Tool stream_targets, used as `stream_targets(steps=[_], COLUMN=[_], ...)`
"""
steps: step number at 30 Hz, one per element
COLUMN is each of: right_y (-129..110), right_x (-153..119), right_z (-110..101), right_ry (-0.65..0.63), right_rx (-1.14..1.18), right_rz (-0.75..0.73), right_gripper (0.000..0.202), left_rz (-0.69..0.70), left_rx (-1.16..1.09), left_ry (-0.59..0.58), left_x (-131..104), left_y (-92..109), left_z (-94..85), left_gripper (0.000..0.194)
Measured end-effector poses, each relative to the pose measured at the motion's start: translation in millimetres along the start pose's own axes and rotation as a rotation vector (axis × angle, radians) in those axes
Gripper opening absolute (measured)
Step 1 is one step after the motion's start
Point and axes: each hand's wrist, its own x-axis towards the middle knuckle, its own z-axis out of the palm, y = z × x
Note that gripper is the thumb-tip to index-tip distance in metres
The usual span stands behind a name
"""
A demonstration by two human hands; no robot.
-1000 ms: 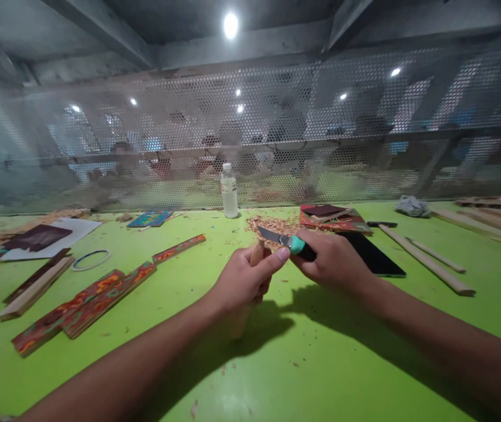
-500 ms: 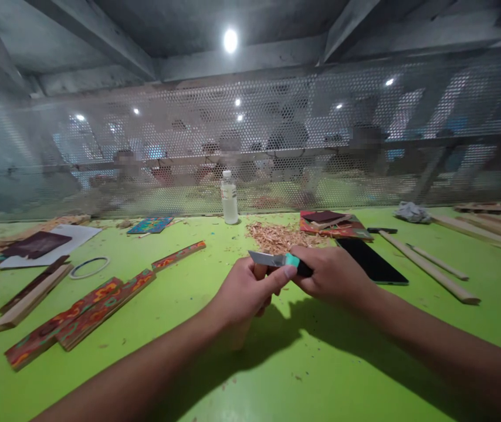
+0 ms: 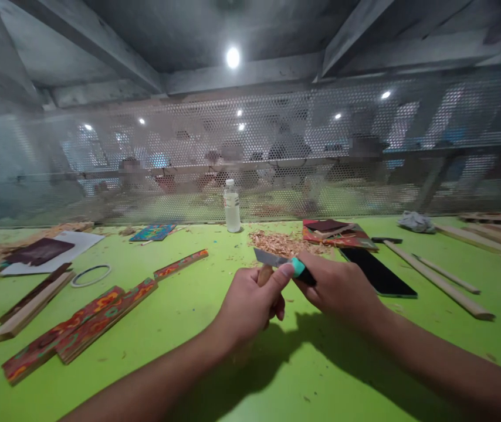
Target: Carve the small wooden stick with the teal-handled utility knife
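Note:
My right hand (image 3: 332,278) is closed round the black and turquoise handle of a knife (image 3: 272,258), its wide blade pointing left. In my left hand (image 3: 253,299) is a wooden stick (image 3: 265,274); only its rounded tip shows above the fingers, and the rest is hidden by the fist. My left thumb presses against the knife near the base of the blade. The blade lies just above the stick's tip; I cannot tell whether they touch. Beyond both hands lies a heap of wood shavings (image 3: 283,241) on the green table (image 3: 180,351).
Painted wooden strips (image 3: 105,316), plain wood pieces (image 3: 34,308) and a tape ring (image 3: 91,275) lie left. A water bottle (image 3: 232,208) stands before the perforated screen (image 3: 189,158). Right are a black tablet (image 3: 378,272), long sticks (image 3: 439,281) and a crumpled cloth (image 3: 415,222).
The knife blade has shifted slightly up off the left fist, and the stick's tip now shows more clearly. The whole view has tilted a little, so the table things sit lower.

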Motion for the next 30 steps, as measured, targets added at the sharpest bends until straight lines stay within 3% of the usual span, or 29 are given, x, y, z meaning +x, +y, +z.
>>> stream_targets(steps=[7,17,30], right_y=[10.2,11.0,9.7], right_x=[4.5,7.1,2.0], right_z=[-2.7,-7.1,-5.8], right_ry=[0.007,-0.134,-0.025], right_rx=[0.002,0.101,0.049], right_rz=[0.046,-0.09,0.002], right_gripper=[0.03,0.02,0.03], left_rz=[-0.006,0.037,0.057], left_rx=[-0.087,-0.093,-0.019], left_ry=[0.036,-0.024,0.041], left_x=[1.2,-3.9,-1.2], left_y=[-3.9,-2.5,-7.4], left_z=[0.4,3.8,2.0], left_gripper=[0.059,0.046,0.06])
